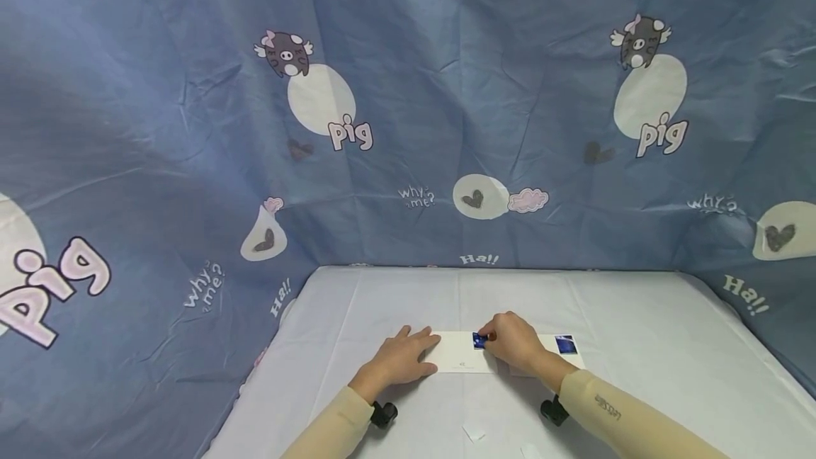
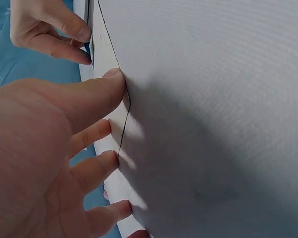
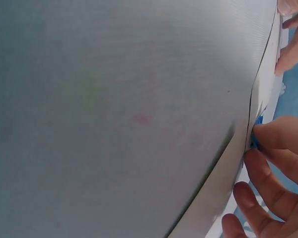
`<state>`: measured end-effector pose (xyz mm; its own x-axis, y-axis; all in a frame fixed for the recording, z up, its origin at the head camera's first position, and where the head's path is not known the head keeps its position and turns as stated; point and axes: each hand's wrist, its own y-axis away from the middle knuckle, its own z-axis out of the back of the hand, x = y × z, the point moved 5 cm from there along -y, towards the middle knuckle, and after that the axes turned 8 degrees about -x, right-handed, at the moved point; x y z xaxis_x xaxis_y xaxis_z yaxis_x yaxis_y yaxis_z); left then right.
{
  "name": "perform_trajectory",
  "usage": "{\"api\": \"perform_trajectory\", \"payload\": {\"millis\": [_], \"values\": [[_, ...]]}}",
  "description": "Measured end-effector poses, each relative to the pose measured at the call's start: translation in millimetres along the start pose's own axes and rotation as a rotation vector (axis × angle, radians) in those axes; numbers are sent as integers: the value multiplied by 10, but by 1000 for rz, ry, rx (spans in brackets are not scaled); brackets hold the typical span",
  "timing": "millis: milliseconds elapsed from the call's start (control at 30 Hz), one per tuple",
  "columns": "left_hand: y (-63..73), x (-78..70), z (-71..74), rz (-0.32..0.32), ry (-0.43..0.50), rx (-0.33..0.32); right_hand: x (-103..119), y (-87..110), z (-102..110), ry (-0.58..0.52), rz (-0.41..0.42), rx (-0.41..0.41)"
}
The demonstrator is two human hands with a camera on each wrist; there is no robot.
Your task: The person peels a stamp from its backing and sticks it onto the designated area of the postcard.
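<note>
A cream-white card or envelope (image 1: 460, 358) lies flat on the table, with small grey print near its lower edge. My left hand (image 1: 400, 358) rests on its left end, fingers spread, and the thumb presses its near edge in the left wrist view. At the upper right corner of the card, my right hand (image 1: 515, 340) pinches a small dark-blue stamp-like sticker (image 1: 479, 341) between thumb and forefinger. Part of that sticker is hidden under the fingers. To the right, partly behind the right hand, lies a second white card (image 1: 576, 360) with a blue sticker (image 1: 566, 345) at its upper right corner.
Two small white paper scraps (image 1: 474, 433) lie near the front of the white-clothed table (image 1: 395, 296). A blue curtain (image 1: 408, 126) with pig prints encloses the back and sides. Each wrist carries a black camera (image 1: 384, 415).
</note>
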<state>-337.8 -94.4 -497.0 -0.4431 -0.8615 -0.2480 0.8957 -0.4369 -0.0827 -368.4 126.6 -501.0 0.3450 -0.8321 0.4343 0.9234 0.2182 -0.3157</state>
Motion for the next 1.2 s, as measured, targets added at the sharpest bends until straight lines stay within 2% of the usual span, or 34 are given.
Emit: {"api": "perform_trajectory", "payload": {"millis": [267,367,500,567,700,833,1033,1200], "values": [[2,-3,8,21,-16,21,51,-38,90,-4,22,-29],[-10,3,-9,20,-23,22,141,-22,156,17,94,-24],[-16,21,-32,14,-29,27,280,100,145,88,244,78],[-16,31,-41,9,-30,29,321,185,97,121,284,155],[-22,52,-42,2,-33,30,344,327,-16,168,279,285],[-47,48,-22,-5,-35,28,343,395,-63,200,275,345],[-36,60,-35,8,-36,38,370,394,-13,192,282,369],[-37,25,-37,3,-21,42,373,396,88,184,265,329]]}}
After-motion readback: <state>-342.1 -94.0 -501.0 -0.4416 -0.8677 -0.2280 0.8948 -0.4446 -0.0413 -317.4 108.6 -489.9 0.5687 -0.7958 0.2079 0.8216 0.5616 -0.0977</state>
